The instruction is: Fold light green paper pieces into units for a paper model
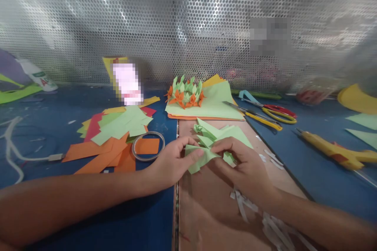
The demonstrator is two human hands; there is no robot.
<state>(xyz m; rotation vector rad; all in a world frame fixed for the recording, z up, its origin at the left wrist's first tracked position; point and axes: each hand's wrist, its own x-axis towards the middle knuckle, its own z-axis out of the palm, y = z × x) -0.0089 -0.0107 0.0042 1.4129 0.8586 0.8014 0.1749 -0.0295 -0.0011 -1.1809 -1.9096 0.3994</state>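
Between my two hands is a light green paper piece (198, 158), partly folded, above a brown board. My left hand (176, 159) pinches its left part between thumb and fingers. On its right end, my right hand (240, 160) grips with thumb and forefinger. Just behind my fingers lie more light green papers (232, 133), some folded. Farther back, a ring of green and orange folded paper pieces (187, 93) sits on a stack of coloured sheets (218, 104).
Left of my hands are a tape ring (133, 150), orange strips (94, 150), green cut papers (122, 123) and a white cable (32, 157). On the right lie a cutter (265, 120), scissors (277, 111) and a yellow glue gun (332, 149). Paper scraps (243, 206) litter the board (203, 219).
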